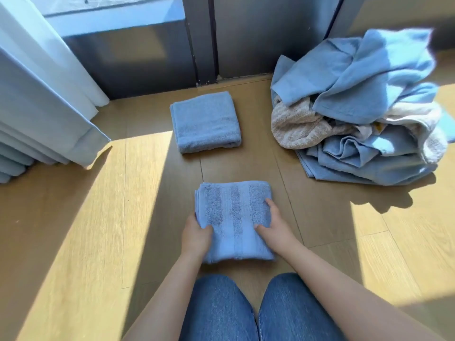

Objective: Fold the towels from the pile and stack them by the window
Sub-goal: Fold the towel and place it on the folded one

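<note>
Towel (234,217) folded, both hands on it; stacking was next, in our view.
We had the left hand (197,233) clamped on the towel's left edge, thumb on top and fingers hidden under. The right hand (273,223) sat on the right edge with thumb and fingers showing on top; grip or plain press, we could not tell. The hands were apart, with the towel between them, flat on the floor (86,230) just ahead of our knees (216,311). The stack (205,121), one folded towel so far, lay well ahead of the hands by the window (118,33). The pile (357,112) lay ahead and right of the right hand, still big. Next move, we judged: lift level with both hands, reach forward, and set it square on the stack so the folds hold.
</note>
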Motion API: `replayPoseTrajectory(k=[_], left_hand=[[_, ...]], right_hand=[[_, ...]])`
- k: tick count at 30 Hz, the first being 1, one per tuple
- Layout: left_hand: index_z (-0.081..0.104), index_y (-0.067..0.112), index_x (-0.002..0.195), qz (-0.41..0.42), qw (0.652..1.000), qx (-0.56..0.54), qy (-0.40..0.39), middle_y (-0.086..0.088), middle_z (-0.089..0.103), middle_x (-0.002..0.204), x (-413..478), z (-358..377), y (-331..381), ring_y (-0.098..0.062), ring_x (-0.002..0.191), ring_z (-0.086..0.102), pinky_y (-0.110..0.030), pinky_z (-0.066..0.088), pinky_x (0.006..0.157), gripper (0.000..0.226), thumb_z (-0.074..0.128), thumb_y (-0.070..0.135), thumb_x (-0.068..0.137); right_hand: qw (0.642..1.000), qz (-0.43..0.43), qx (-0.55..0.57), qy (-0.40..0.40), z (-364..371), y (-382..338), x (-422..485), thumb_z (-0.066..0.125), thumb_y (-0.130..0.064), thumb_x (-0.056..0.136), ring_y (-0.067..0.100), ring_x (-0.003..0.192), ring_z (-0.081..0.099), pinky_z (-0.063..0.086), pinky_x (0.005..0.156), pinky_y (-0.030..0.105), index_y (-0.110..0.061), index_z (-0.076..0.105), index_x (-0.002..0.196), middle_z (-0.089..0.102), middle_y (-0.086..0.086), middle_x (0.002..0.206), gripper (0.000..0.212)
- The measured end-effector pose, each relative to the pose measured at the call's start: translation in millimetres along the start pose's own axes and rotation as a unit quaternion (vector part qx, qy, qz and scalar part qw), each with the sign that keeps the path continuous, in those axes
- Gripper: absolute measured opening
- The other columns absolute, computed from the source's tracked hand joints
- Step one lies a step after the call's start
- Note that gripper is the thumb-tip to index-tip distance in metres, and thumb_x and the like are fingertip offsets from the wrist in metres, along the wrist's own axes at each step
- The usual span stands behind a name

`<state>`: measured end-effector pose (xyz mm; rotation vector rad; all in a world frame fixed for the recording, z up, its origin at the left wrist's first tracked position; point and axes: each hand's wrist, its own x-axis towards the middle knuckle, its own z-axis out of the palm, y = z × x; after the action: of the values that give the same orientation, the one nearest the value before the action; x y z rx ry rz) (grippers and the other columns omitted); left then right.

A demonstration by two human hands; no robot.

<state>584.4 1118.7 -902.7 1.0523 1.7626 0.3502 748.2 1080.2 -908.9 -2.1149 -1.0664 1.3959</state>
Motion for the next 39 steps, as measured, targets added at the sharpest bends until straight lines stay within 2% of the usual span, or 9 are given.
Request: replayPoseTrajectory(k=[4, 10, 14, 17, 21, 24, 32, 36, 39], left_hand=[[0.032, 0.015, 0.139, 0.067, 0.997, -0.024, -0.006, -0.005, 0.050, 0.130, -7, -11, 14, -0.024, 0.117, 0.051, -0.035, 0.041, 0.099, 0.053, 0.052, 0.009, 0.090], [0.032, 0.017, 0.140, 0.163, 0.985, -0.040, 0.027, -0.006, 0.049, 0.133, 30, -37, 59, -0.024, 0.120, 0.050, -0.043, 0.040, 0.103, 0.055, 0.055, 0.012, 0.090], [0.030, 0.016, 0.140, 0.206, 0.976, -0.036, 0.057, -0.006, 0.045, 0.136, 72, -56, 104, -0.022, 0.121, 0.047, -0.036, 0.038, 0.104, 0.054, 0.053, 0.013, 0.091], [0.033, 0.015, 0.137, 0.229, 0.969, -0.060, 0.075, -0.005, 0.047, 0.133, 103, -66, 137, -0.020, 0.117, 0.049, -0.034, 0.041, 0.100, 0.051, 0.052, 0.011, 0.091], [0.036, 0.014, 0.134, 0.252, 0.960, -0.074, 0.095, -0.001, 0.049, 0.128, 143, -78, 165, -0.014, 0.114, 0.049, -0.030, 0.039, 0.101, 0.047, 0.051, 0.009, 0.090], [0.038, 0.016, 0.132, 0.247, 0.961, -0.073, 0.097, 0.005, 0.050, 0.119, 164, -82, 170, -0.012, 0.111, 0.050, -0.032, 0.041, 0.103, 0.045, 0.051, 0.009, 0.089], [0.029, 0.015, 0.139, 0.170, 0.981, -0.070, 0.068, 0.000, 0.047, 0.125, 191, -67, 138, -0.016, 0.108, 0.050, -0.026, 0.041, 0.091, 0.046, 0.044, 0.017, 0.096], [0.035, 0.012, 0.135, 0.142, 0.984, -0.097, 0.050, -0.007, 0.050, 0.129, 191, -64, 122, -0.020, 0.112, 0.053, -0.028, 0.043, 0.092, 0.045, 0.048, 0.017, 0.093], [0.036, 0.012, 0.135, 0.173, 0.979, -0.093, 0.064, -0.008, 0.052, 0.127, 188, -66, 125, -0.021, 0.114, 0.054, -0.033, 0.045, 0.098, 0.043, 0.047, 0.016, 0.094]], right_hand=[[0.998, -0.055, 0.001, 0.033, -10, -17, -2, 0.049, -0.008, 0.092, 0.018, 0.130, 0.036, 0.028, 0.094, 0.018, -0.024, 0.024, 0.143, 0.028, 0.002, 0.148, 0.060], [0.987, -0.142, -0.024, 0.075, -30, -75, 29, 0.049, -0.008, 0.092, 0.018, 0.132, 0.033, 0.021, 0.094, 0.014, -0.021, 0.026, 0.143, 0.031, 0.005, 0.143, 0.058], [0.978, -0.182, -0.042, 0.091, -45, -128, 76, 0.050, -0.009, 0.091, 0.020, 0.134, 0.031, 0.023, 0.103, 0.020, -0.020, 0.027, 0.143, 0.030, 0.006, 0.145, 0.057], [0.972, -0.207, -0.050, 0.102, -53, -165, 113, 0.050, -0.010, 0.091, 0.020, 0.132, 0.034, 0.030, 0.094, 0.017, -0.021, 0.027, 0.142, 0.029, 0.003, 0.146, 0.056], [0.967, -0.221, -0.054, 0.117, -57, -201, 150, 0.050, -0.011, 0.092, 0.020, 0.132, 0.035, 0.028, 0.094, 0.020, -0.021, 0.026, 0.142, 0.031, 0.003, 0.146, 0.057], [0.965, -0.224, -0.067, 0.116, -53, -211, 170, 0.050, -0.012, 0.092, 0.019, 0.131, 0.035, 0.029, 0.097, 0.021, -0.020, 0.025, 0.143, 0.032, 0.003, 0.146, 0.058], [0.978, -0.175, -0.090, 0.074, -34, -188, 200, 0.049, -0.013, 0.093, 0.022, 0.129, 0.038, 0.033, 0.101, 0.027, -0.018, 0.024, 0.144, 0.033, 0.005, 0.146, 0.057], [0.985, -0.155, -0.055, 0.045, -32, -181, 201, 0.047, -0.015, 0.095, 0.021, 0.128, 0.041, 0.034, 0.096, 0.023, -0.018, 0.022, 0.145, 0.035, 0.004, 0.145, 0.056], [0.979, -0.178, -0.043, 0.091, -32, -184, 197, 0.044, -0.014, 0.096, 0.017, 0.130, 0.036, 0.031, 0.095, 0.020, -0.019, 0.023, 0.145, 0.030, 0.003, 0.148, 0.053]])
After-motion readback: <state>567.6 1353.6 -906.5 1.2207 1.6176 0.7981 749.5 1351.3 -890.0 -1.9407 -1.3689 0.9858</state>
